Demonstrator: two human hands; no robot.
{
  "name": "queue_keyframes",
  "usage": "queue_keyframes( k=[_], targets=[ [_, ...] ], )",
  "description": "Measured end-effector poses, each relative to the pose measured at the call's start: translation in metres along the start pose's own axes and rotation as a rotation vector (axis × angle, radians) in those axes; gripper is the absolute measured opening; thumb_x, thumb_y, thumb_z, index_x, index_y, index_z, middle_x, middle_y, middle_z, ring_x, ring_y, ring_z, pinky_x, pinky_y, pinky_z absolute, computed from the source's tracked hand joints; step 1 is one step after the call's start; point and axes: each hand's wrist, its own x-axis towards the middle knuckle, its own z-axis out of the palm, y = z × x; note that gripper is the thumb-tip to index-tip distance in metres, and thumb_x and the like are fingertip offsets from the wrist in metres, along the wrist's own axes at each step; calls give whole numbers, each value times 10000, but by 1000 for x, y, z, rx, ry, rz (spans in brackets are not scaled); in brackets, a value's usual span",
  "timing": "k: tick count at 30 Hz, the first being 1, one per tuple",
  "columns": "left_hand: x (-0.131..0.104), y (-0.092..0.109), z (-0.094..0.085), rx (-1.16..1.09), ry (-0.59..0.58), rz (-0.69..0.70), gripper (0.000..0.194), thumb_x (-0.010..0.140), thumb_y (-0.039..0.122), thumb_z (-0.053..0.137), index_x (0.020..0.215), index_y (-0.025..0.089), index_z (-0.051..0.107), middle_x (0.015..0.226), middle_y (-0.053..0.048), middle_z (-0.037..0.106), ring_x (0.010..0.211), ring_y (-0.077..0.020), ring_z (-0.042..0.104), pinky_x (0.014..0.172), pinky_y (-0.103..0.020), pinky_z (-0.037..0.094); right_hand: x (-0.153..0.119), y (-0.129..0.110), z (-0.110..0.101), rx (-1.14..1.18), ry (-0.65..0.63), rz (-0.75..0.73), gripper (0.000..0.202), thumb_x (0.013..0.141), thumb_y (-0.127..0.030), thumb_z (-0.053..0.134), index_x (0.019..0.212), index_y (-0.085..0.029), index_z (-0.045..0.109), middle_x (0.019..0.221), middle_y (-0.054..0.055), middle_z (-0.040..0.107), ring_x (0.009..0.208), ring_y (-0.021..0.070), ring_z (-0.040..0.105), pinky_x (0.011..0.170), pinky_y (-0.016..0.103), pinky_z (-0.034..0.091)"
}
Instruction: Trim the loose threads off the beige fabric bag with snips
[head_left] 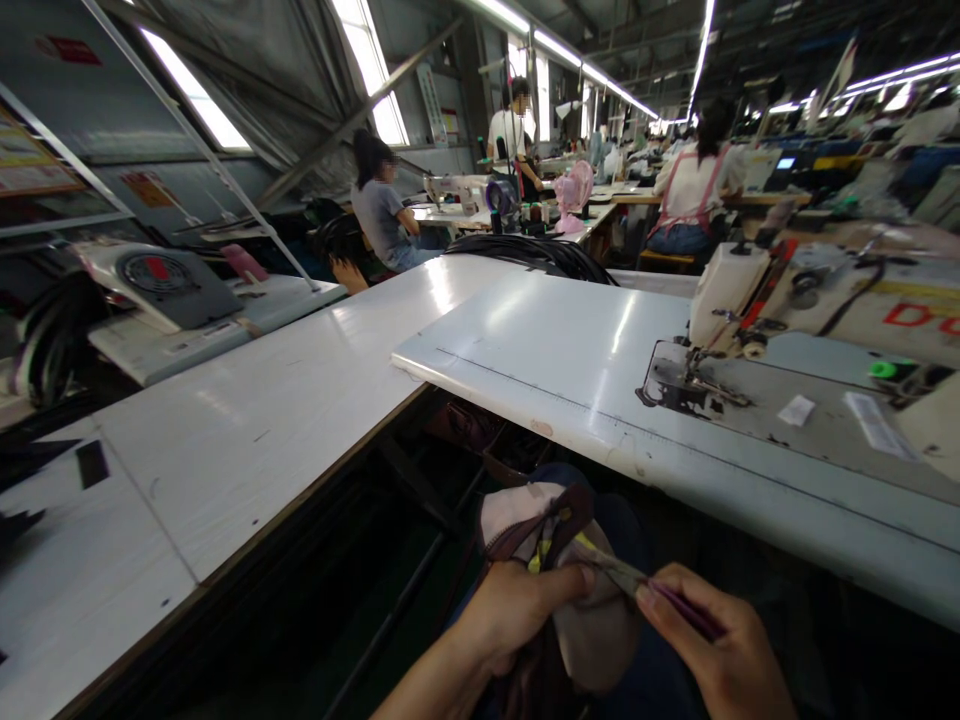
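Observation:
In my lap lies a beige and dark brown fabric piece [600, 640] with a zipper along one curved edge and bits of yellow showing inside. My left hand [517, 610] is closed on it, thumb pressed on top. My right hand [712, 640] pinches a narrow grey and purple strip [626, 575], which runs from the fabric piece to its fingers. Whether this strip is cloth or a slim tool, I cannot tell. Both hands are below the front edge of the sewing table [525, 330].
A sewing machine [825, 300] stands at the right, with white paper slips [874, 425] beside it. A long white table [262, 420] extends left, with black cords [532, 255] bundled at its far end. Several people work beyond, near a pink fan [574, 190].

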Motion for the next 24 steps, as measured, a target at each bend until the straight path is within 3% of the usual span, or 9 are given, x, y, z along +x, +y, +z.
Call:
queue_keyframes(
  k=[2, 5, 10, 14, 16, 19, 24],
  targets=[
    [4, -4, -3, 16, 16, -44, 388, 581, 311, 778, 900, 96, 727, 863, -108, 749, 868, -331, 679, 787, -404, 530, 4, 6, 0, 141, -66, 123, 363, 811, -484, 579, 638, -167, 554, 623, -21, 427, 598, 109, 444, 539, 198, 412],
    [3, -4, -5, -20, 7, -23, 442, 566, 358, 805, 918, 104, 725, 904, -116, 745, 900, -336, 674, 814, -412, 524, 5, 8, -1, 172, -59, 108, 357, 805, -477, 588, 632, -169, 532, 616, -31, 385, 582, 98, 400, 523, 194, 379],
    [-6, 7, -3, -108, -25, 39, 500, 587, 341, 796, 1028, 131, 690, 1003, -114, 734, 957, -321, 667, 874, -412, 508, -4, -6, -4, -87, 80, -202, 201, 828, -329, 597, 686, -187, 585, 670, -1, 517, 592, 110, 533, 531, 176, 443],
    [-9, 10, -1, -88, -24, 44, 447, 584, 278, 775, 994, 117, 699, 996, -117, 735, 946, -321, 668, 865, -410, 508, -5, -16, -6, -288, 121, -458, 36, 831, -212, 600, 819, -196, 631, 725, 20, 595, 613, 109, 598, 538, 162, 483],
    [-8, 8, 0, -100, -18, 55, 444, 576, 267, 766, 987, 110, 700, 991, -118, 736, 949, -326, 665, 866, -414, 505, -3, -20, -7, -378, 129, -563, 50, 826, -173, 600, 861, -195, 630, 730, 20, 609, 628, 108, 610, 580, 170, 501],
    [-7, 6, 1, -120, -28, 57, 455, 566, 256, 765, 990, 108, 698, 991, -112, 737, 952, -326, 663, 864, -404, 506, 1, -23, -7, -460, 118, -651, 92, 816, -147, 606, 894, -192, 622, 736, 23, 623, 654, 113, 625, 612, 180, 515],
    [-10, 6, 2, -81, -56, 14, 375, 604, 280, 756, 928, 96, 722, 917, -119, 749, 892, -326, 679, 820, -407, 520, 1, -23, -7, -470, 131, -667, 67, 812, -161, 608, 868, -196, 619, 739, 23, 637, 650, 113, 634, 597, 166, 516]
  ],
)
